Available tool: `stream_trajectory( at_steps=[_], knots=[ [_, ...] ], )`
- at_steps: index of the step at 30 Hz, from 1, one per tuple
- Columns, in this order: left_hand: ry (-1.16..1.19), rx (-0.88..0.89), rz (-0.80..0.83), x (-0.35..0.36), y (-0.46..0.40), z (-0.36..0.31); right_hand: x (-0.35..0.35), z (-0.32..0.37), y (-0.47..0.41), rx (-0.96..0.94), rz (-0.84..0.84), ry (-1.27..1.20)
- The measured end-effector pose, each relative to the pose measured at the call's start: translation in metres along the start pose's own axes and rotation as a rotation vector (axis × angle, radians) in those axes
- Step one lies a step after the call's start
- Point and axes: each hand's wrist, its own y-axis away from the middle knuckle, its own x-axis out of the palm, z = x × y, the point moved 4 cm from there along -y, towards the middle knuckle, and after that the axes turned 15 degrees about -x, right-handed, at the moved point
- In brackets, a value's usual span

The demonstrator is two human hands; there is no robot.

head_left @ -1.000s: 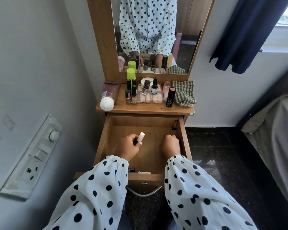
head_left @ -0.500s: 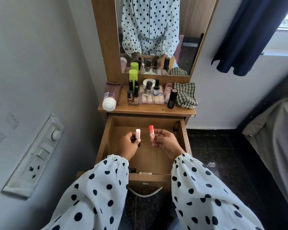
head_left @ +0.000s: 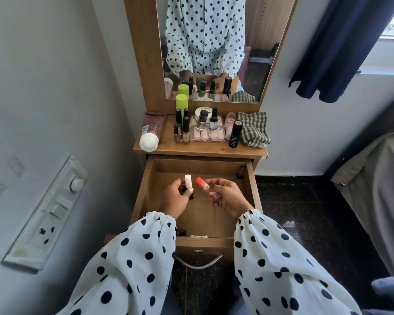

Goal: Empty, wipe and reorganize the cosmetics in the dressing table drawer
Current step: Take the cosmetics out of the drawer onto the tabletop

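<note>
Both hands are raised over the open drawer (head_left: 250, 178). The left hand (head_left: 174, 198) grips a pale pink-capped tube (head_left: 188, 182); the right hand (head_left: 228, 196) pinches a red-capped tube (head_left: 203, 184). The caps stand just apart. Beyond the hands, bottles crowd the bench (head_left: 168, 146) beside a checked cloth (head_left: 254, 129).

A navy curtain (head_left: 341, 42) hangs right; a switchboard (head_left: 48, 210) is mounted left.

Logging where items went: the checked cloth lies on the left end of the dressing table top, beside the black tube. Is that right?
Not quite. The head view shows the checked cloth on the right end of the dressing table top, beside the black tube.
</note>
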Motion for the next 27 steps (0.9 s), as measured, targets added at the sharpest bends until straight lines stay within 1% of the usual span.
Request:
stream_trajectory(
  at_steps=[4,6,10,12,14,16,18,21,23,25,27],
  knots=[
    [0.012,0.067,-0.015,0.000,0.003,-0.003,0.004,0.003,0.002,-0.047,-0.034,-0.005],
    [0.031,0.083,-0.042,-0.004,0.003,-0.006,0.005,0.008,0.003,-0.071,-0.050,-0.067],
    [0.060,0.141,-0.102,-0.016,-0.001,-0.023,0.005,0.027,0.002,-0.115,-0.015,-0.183],
    [0.061,0.168,-0.130,-0.023,-0.005,-0.036,0.005,0.042,-0.001,-0.149,-0.012,-0.182],
    [0.074,0.185,-0.143,-0.029,-0.009,-0.050,0.007,0.061,-0.006,-0.201,-0.026,-0.123],
    [0.110,0.210,-0.128,-0.035,-0.013,-0.066,0.008,0.082,-0.013,-0.266,-0.045,-0.006],
    [0.128,0.240,-0.113,-0.040,-0.016,-0.083,0.009,0.104,-0.021,-0.342,-0.065,0.168],
    [0.093,0.303,-0.118,-0.046,-0.022,-0.111,0.007,0.141,-0.038,-0.480,-0.113,0.506],
    [0.065,0.342,-0.121,-0.050,-0.026,-0.130,0.005,0.162,-0.053,-0.549,-0.142,0.649],
    [0.014,0.344,-0.140,-0.052,-0.031,-0.145,0.004,0.178,-0.068,-0.597,-0.136,0.810],
    [-0.087,0.334,-0.167,-0.051,-0.036,-0.156,0.004,0.189,-0.080,-0.610,-0.076,1.024]
  ],
)
